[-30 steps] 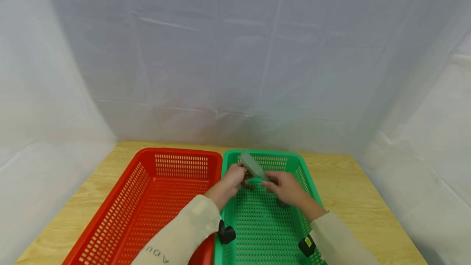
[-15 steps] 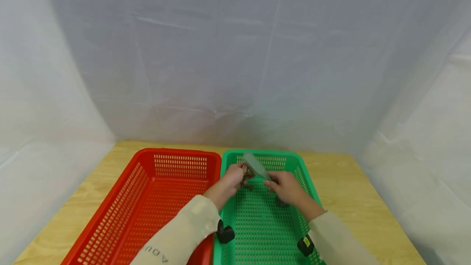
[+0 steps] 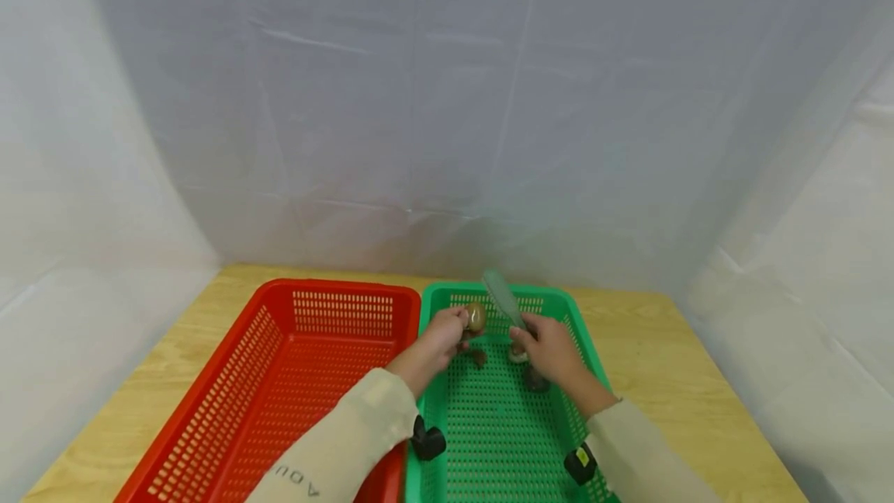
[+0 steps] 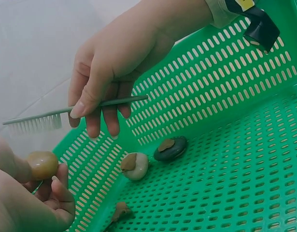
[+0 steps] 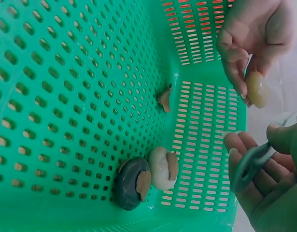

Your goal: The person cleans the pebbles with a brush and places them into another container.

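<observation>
Two hands (image 3: 438,340) (image 3: 555,352), stone (image 3: 476,317) in left, brush (image 3: 504,299) right

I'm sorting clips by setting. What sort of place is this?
Probably a makeshift recording booth: pale sheeting hangs behind and on both sides of a wood-topped table, and small black devices, perhaps cameras, are worn at the wrists.
</observation>
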`<act>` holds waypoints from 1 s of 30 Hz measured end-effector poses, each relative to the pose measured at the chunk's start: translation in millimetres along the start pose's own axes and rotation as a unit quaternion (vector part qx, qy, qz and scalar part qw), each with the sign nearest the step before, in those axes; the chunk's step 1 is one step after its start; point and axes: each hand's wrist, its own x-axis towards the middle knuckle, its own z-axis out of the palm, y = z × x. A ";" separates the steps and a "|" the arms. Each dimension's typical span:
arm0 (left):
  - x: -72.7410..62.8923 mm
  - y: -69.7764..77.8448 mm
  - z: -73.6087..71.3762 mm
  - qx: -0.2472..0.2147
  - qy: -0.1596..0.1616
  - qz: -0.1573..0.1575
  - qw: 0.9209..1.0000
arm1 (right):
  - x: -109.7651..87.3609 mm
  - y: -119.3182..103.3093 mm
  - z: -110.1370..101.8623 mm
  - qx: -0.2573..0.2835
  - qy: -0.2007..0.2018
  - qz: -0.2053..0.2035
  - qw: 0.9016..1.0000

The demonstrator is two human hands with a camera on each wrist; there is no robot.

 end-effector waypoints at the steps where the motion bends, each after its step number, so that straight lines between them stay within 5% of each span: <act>1: -0.2 -0.4 -0.6 0.001 -0.001 0.001 1.000 | -0.3 -0.3 0.3 0.004 0.000 -0.001 1.000; 12: 0.2 -0.8 -5.2 -0.008 -0.002 0.006 1.000 | 3.2 -8.1 4.6 0.022 -0.011 0.025 0.999; 20: 5.2 9.7 -7.0 -0.047 0.019 0.004 0.999 | 8.1 -8.7 -0.1 -0.028 -0.005 0.001 1.000; 30: 3.0 45.9 -46.5 -0.034 0.067 0.015 0.997 | 7.8 -4.4 -8.0 -0.032 0.004 0.021 0.999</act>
